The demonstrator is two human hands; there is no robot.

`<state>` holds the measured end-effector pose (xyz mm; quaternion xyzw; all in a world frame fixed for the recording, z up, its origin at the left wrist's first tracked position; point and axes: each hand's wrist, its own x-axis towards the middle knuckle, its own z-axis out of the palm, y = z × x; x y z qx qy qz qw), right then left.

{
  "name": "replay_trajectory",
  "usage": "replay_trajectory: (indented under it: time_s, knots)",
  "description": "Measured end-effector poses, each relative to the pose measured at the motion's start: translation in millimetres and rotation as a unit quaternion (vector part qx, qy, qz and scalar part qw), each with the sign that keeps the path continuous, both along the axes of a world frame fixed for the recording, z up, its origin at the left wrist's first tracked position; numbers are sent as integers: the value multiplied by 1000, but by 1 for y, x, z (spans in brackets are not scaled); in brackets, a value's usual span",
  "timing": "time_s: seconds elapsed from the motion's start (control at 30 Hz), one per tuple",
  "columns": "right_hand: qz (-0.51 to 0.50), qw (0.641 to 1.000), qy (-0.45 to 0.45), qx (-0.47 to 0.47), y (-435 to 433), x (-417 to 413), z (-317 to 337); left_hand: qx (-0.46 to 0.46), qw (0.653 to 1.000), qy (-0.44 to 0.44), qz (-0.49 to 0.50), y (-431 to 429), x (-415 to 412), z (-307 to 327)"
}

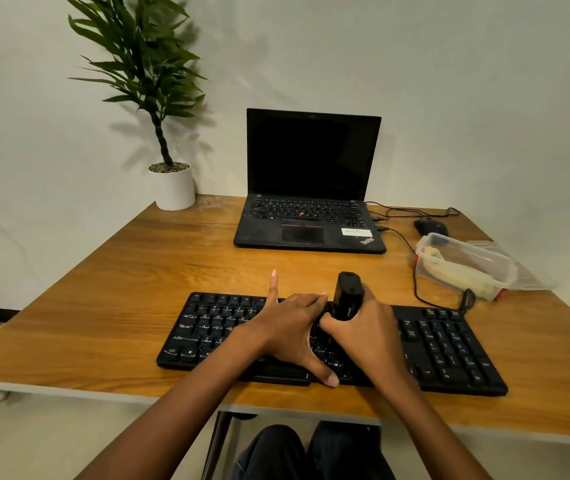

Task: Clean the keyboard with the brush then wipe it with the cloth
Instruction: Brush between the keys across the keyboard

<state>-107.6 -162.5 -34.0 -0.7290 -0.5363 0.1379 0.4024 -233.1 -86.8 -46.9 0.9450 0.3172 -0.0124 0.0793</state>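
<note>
Head view, right hand [363,330]: fingers curled round the black brush [347,292]; handle upright, lower end down at mid-keyboard, bristles hidden.
Left hand [294,327]: spread flat on the keys, fingers straight, thumb at the near edge.
Keyboard [449,344]: black, lying along the near side of the wooden table [103,306].
Container [467,261]: clear plastic, right of the keyboard, something pale inside; cannot tell what.
Far side: open laptop [311,202], dark mouse [430,226], potted plant [172,185].

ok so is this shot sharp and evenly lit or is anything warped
Head view: the wide lens bows the desk edges; the plant throws soft shadows on the wall; the plastic box near the right edge looks smeared; the keyboard legends on the left read clearly.
</note>
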Motion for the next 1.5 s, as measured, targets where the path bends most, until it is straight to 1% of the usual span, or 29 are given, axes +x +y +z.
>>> replay_trajectory:
  time_s: [0.07,0.1,0.13,0.2,0.27,0.33,0.4,0.43,0.47,0.6,0.63,0.67,0.7,0.77,0.8,0.93,0.97,1.0,1.1,1.13,1.2,1.3,1.37,1.47,1.5]
  knots:
    - [20,997,-3,-72,7,9,10,2,1000,5,3,-1,0,0]
    - [22,996,1,-88,12,13,16,1,1000,4,2,-1,0,0]
    - [15,997,7,-79,16,15,21,0,1000,0,-2,0,0,0]
    - [-12,1000,15,-23,20,12,18,-2,1000,-10,-8,0,0,-1]
    - [-27,999,-7,16,13,4,7,-3,1000,-6,-4,-1,0,0]
    - [-17,1000,-20,-5,4,2,1,0,1000,8,5,-2,0,1]
    - [7,998,-6,-69,10,11,9,2,1000,14,9,-1,0,2]
    - [11,996,1,-84,15,15,16,2,1000,13,7,-1,0,1]
    - [5,997,6,-77,19,18,21,3,1000,10,3,1,0,0]
    - [-25,999,1,23,12,6,8,4,1000,0,-6,2,0,-4]
    - [-17,1000,-6,23,5,2,4,2,1000,-2,-5,1,0,-3]
    - [-2,1000,-16,5,1,1,2,2,1000,-5,-3,1,0,-3]
    - [13,999,-22,-29,2,4,4,3,1000,-8,-1,1,0,-3]
    - [23,996,-4,-86,12,14,17,2,1000,-8,1,1,0,-1]
    - [16,996,4,-85,17,17,22,1,1000,-7,-1,2,0,-2]
    - [-19,999,-16,25,5,3,7,6,1000,-8,-6,0,0,-2]
    - [-15,999,-14,29,-2,-1,2,8,1000,-7,-4,-1,0,-1]
    - [-6,1000,-9,11,-7,-1,1,9,1000,-5,-2,-1,0,-1]
    - [26,996,22,-86,-2,14,18,3,1000,13,8,-4,0,3]
    - [24,996,28,-86,0,17,24,-1,1000,18,10,-5,-1,4]
    - [1,999,40,-36,1,16,27,-7,1000,25,10,-6,-1,5]
    - [-20,998,57,16,-17,-3,10,-7,1000,17,3,-3,0,3]
    - [-12,999,53,7,-32,-10,2,0,1000,6,-2,-1,1,1]
    - [26,996,64,-58,-33,-1,11,9,1000,9,2,-4,0,3]
    - [27,995,69,-63,-29,5,15,14,1000,11,3,-6,-1,4]
